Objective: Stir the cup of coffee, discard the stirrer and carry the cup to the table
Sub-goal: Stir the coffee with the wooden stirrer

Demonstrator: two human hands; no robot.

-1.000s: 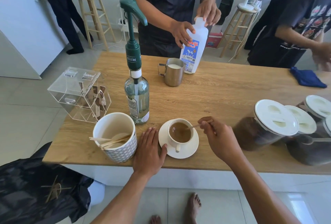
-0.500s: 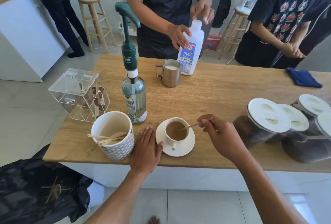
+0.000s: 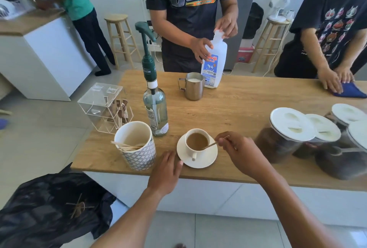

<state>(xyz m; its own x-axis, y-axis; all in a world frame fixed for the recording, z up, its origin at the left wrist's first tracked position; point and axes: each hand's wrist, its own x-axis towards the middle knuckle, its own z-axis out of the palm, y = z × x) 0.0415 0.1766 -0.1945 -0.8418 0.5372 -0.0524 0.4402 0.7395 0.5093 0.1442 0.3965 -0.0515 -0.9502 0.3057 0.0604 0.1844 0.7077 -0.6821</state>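
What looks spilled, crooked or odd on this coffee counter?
Nothing stands out. The coffee cup sits upright on its saucer, no spill shows on the wooden counter, and the right hand pinches the stirrer dipped in it.

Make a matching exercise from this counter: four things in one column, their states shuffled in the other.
1. stirrer
2. steel pitcher
3. blue cloth
4. patterned mug

A. holds wooden sticks
B. pinched by the right hand
C. holds white liquid
D. touched by another person's hands

Pairs: 1-B, 2-C, 3-D, 4-A
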